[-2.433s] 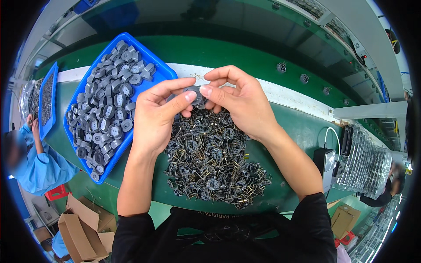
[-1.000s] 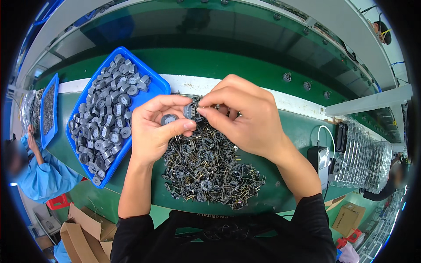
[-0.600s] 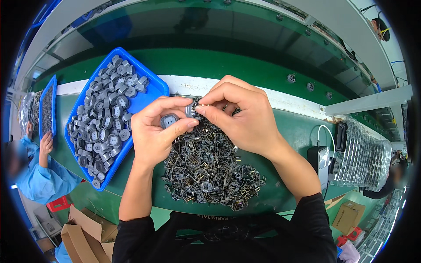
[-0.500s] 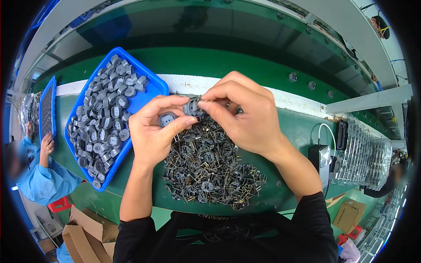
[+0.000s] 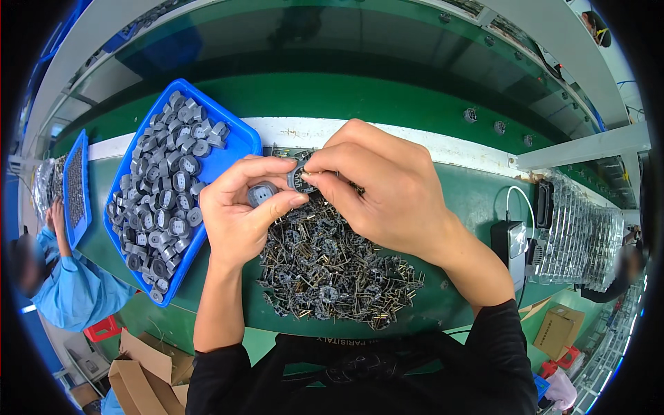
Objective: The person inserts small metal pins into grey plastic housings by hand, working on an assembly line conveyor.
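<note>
Between the thumb and fingers of my left hand (image 5: 238, 200) is a round grey plastic housing (image 5: 299, 178), its open side turned to the right. A second grey housing (image 5: 262, 194) rests in the same palm, its two-holed face up. My right hand (image 5: 387, 183) pinches at the open side of the first housing. A dark part seems to sit there, but the fingertips hide most of it. Under both hands spreads a heap of small black parts with metal pins (image 5: 332, 270) on the green table (image 5: 456, 290).
At left, a blue tray (image 5: 232, 149) holds many grey housings. Beyond it a person in blue (image 5: 83, 283) reaches to another blue tray (image 5: 84, 225). A black-and-white device with a cable (image 5: 508, 245) and stacked clear trays (image 5: 577, 238) stand at right. Several small parts (image 5: 499, 127) sit on the green belt behind.
My right fingertips have shifted slightly left, closer against the housing. The housing has turned, showing more of its open side. The whole view has shifted a little.
</note>
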Action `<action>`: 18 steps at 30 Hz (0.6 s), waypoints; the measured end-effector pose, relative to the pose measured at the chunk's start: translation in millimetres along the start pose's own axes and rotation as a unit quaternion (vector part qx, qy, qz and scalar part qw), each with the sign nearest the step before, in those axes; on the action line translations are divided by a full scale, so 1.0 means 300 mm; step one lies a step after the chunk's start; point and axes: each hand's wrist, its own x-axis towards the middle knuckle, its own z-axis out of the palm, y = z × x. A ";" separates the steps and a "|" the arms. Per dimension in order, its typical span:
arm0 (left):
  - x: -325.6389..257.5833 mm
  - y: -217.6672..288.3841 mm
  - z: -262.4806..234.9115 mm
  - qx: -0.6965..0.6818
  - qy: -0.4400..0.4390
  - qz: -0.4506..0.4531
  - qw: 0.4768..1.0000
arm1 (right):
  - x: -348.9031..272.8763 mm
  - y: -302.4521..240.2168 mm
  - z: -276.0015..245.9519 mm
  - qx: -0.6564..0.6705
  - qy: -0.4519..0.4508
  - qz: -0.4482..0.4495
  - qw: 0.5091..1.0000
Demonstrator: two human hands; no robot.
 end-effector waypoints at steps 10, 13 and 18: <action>0.004 0.020 0.016 -0.004 0.015 -0.082 0.997 | 0.008 0.048 0.008 0.261 -0.079 0.291 0.917; 0.006 0.024 -0.012 0.091 0.011 -0.136 0.987 | 0.040 0.199 -0.016 0.100 -0.019 0.257 0.961; 0.026 0.041 -0.010 0.016 -0.043 -0.152 0.987 | -0.002 0.470 -0.115 -0.164 -0.012 0.309 0.937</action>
